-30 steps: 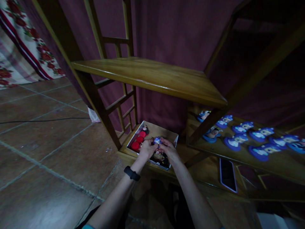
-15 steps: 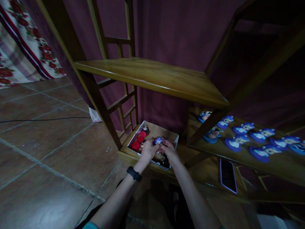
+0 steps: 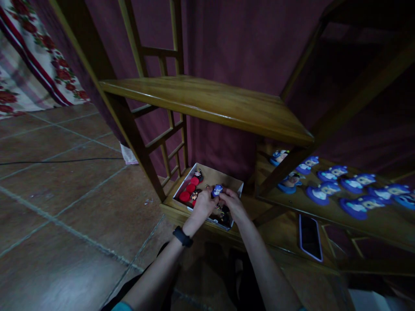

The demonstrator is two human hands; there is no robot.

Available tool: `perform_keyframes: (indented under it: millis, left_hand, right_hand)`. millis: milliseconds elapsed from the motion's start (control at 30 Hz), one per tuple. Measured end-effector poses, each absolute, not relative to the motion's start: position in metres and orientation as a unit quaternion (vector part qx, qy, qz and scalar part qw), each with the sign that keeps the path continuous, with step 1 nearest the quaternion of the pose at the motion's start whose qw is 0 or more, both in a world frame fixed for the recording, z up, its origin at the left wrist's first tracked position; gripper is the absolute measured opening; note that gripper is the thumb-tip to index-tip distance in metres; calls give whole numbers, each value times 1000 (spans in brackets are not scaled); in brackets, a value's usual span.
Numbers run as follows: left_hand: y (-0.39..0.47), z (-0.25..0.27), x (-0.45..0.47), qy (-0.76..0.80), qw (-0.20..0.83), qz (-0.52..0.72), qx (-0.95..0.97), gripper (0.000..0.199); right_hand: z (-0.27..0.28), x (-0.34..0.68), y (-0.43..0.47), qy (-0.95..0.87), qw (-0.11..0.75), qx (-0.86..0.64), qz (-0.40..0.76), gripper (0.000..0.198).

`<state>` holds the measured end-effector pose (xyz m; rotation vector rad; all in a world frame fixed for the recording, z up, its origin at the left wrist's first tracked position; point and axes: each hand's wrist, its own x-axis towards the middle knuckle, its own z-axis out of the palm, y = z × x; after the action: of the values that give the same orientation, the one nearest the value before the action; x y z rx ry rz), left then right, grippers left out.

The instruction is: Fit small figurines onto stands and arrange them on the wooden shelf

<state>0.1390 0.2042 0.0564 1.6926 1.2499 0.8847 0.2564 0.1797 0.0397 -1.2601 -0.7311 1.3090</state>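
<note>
Both my hands meet over a shallow white cardboard box [image 3: 223, 176] on the low wooden shelf. Between their fingertips is a small blue-and-white figurine [image 3: 217, 190]. My left hand [image 3: 205, 204], with a dark band on its wrist, pinches it from the left. My right hand [image 3: 232, 201] closes on it from the right. Inside the box, red round bases [image 3: 185, 197] lie along the left side. A dark figurine [image 3: 198, 174] is in the back left corner, and more small dark figurines [image 3: 224, 215] lie partly hidden under my hands.
A wooden shelf board [image 3: 207, 101] juts out above the box. To the right, several blue figurines [image 3: 324, 192] stand on a higher shelf, beside an upright post [image 3: 282, 170]. Below them lies a phone-shaped object with a pale purple rim [image 3: 310, 237]. A cable [image 3: 65, 161] crosses the tiled floor.
The blue-and-white figurine has been turned between my fingers, so its light front now shows more. My hands have shifted only slightly over the box.
</note>
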Motion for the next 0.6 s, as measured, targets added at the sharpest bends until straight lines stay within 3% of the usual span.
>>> perform_keyframes:
  millis: [133,367,500,600]
  left_hand:
    - [204,56,139,492,449,368,649,22]
    - [199,47,139,500,409,383,661,40]
    - [196,42,137,507,337,346,714,46]
    - [194,43,137,521,236,241,785,49]
  right_hand:
    - [39,256,182,-324,552,-555,532,27]
    - [19,261,191,-400,539,-578,465,29]
    - [9,264,192,-446,522,-578,441,35]
    - [3,266,192,-468,505,-584,431,37]
